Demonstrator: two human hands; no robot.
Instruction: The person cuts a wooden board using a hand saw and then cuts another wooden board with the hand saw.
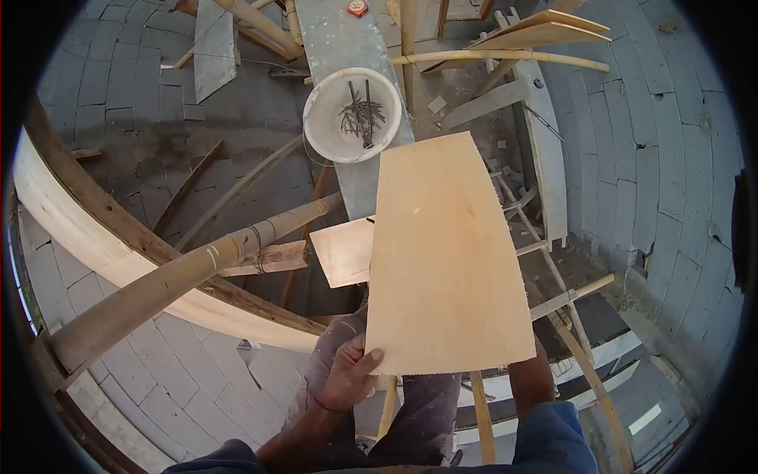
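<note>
A pale plywood board [446, 261], narrower at its far end, is held up in front of my body. My left hand [351, 375] grips its near left corner, thumb on top. The right forearm [533, 383] runs up behind the board's near right corner; that hand is hidden, so its grip does not show. A smaller plywood piece [342, 253] sticks out from behind the board's left edge, partly covered. Beyond the board, a white bucket [313, 118] holds many nails [359, 118] and two dark rod-like tools, and stands on a grey plank [332, 43].
A thick bamboo pole [174, 284] crosses at left over a curved plywood-faced form [103, 229]. A red tape measure [358, 8] lies at the plank's far end. Bamboo and timber scaffolding [545, 245] stands at right, beside grey block walls [655, 158]. Plywood sheets [545, 33] lean at upper right.
</note>
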